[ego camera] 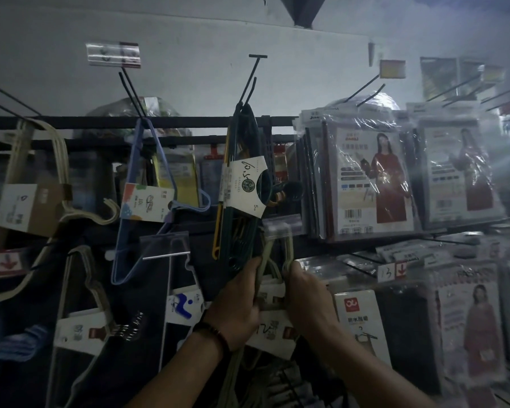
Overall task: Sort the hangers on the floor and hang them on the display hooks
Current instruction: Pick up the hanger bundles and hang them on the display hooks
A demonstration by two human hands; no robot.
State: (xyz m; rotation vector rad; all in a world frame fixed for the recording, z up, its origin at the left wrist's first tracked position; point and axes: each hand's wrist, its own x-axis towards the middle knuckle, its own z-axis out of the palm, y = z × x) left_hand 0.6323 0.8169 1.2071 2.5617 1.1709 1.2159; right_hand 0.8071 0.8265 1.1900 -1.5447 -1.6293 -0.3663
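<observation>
Hands are both up at the rack: left hand (236, 301) and right hand (306, 293) each have fingers curled tight round a side of a pale green hanger pack (273, 329), its top right under a clear tag holder (280, 228), just below the dark green hanger pack (242, 184) hanging on its hook. Blue hanger pack (136, 201) and cream hangers (42, 184) hang off to the left, bagged garment packs (371, 178) on the right, white wall (189, 30) above. Super dim and blurry, so can't tell if the held pack is on a hook, and its lower end is lost in the dark between the forearms
</observation>
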